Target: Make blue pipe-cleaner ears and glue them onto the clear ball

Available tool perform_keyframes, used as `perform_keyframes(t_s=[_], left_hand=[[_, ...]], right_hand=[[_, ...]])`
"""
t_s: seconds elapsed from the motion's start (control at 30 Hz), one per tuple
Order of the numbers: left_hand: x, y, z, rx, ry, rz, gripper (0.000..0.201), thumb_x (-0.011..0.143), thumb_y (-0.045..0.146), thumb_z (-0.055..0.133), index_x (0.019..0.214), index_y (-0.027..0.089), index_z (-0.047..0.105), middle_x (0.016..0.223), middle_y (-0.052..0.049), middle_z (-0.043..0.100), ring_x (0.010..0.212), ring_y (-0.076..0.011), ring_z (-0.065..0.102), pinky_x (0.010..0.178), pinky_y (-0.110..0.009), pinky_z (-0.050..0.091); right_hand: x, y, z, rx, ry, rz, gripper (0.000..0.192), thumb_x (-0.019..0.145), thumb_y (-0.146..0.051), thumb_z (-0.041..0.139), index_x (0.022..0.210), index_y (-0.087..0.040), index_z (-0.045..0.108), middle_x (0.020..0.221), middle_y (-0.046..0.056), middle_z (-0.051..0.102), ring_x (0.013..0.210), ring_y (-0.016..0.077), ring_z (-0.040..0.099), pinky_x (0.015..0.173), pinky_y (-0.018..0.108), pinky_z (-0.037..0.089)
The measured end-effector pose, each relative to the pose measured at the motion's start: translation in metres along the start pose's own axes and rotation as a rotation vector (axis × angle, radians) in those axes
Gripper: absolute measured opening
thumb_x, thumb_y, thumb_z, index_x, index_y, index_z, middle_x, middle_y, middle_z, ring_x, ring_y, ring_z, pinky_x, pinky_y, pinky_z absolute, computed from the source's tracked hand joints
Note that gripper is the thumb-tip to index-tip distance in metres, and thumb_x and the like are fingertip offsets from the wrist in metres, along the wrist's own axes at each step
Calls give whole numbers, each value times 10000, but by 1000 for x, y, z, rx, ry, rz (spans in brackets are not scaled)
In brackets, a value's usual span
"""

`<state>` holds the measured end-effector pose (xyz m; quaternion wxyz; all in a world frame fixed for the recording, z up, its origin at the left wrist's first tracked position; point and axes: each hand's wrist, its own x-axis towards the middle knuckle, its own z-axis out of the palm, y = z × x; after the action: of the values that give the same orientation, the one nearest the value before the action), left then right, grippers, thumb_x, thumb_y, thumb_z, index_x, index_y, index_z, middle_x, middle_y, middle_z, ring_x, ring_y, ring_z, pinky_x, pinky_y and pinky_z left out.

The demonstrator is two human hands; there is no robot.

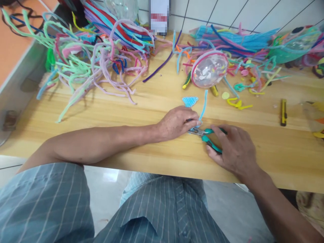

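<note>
Hands (pixel 177 123) pinch light-blue pipe cleaner (pixel 204 107) with teal-handled pliers (pixel 206 135).

Light-blue pipe cleaner (pixel 204 107) and teal-handled pliers (pixel 205 135) on the wooden table.
Pipe cleaner stands nearly upright, lower end at the metal plier tips; pliers lie flat, handles angled right.

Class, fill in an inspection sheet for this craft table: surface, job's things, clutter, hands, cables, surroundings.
Surface: light wooden table, scraps near its far edge.
Job's things: teal-handled pliers; light blue pipe cleaner, its lower end at the plier jaws; folded blue piece beside it.
Clutter: pipe cleaner heaps; clear dome with pink rim; yellow utility knife.
Hands: left hand pinches the pipe cleaner; right hand grips the pliers.
Cables: nothing seen.
Surroundings: tiled wall behind; orange panel at left.
</note>
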<state>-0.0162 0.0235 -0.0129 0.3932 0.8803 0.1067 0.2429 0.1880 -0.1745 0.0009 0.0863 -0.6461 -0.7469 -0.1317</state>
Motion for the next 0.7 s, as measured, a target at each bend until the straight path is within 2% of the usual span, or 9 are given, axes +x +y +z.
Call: perform_keyframes(t_s=[0.3,0.5,0.63,0.7], left_hand=[[1,8,-8,-84,-30,-85,211,1050,295,642,898,172,720,840,-30,751,814,-160,657,817,-298,503],[3,22,-22,-157,-168,-177,105,997,184,619,926,167,693,837,0,728,774,-128,639,758,-265,488],[6,25,-33,-138,-253,-154,64,963,164,656,926,162,708,858,3,719,792,-122,619,772,-258,471],[8,24,-37,-127,-260,-128,51,938,149,688,905,160,724,878,-3,722,824,-124,631,801,-260,476]], right_hand=[[4,2,11,30,-10,-16,545,990,-454,605,1473,-202,608,1267,203,717,1102,393,673,922,550,532],[5,2,12,94,-55,32,530,973,-469,620,1447,-234,656,1234,181,709,1104,381,653,934,541,510],[6,2,12,189,-65,59,531,964,-470,637,1439,-239,692,1222,184,699,1079,378,642,917,531,488],[6,4,13,165,-66,43,541,961,-469,641,1444,-232,693,1205,188,696,1070,381,635,910,532,482]])
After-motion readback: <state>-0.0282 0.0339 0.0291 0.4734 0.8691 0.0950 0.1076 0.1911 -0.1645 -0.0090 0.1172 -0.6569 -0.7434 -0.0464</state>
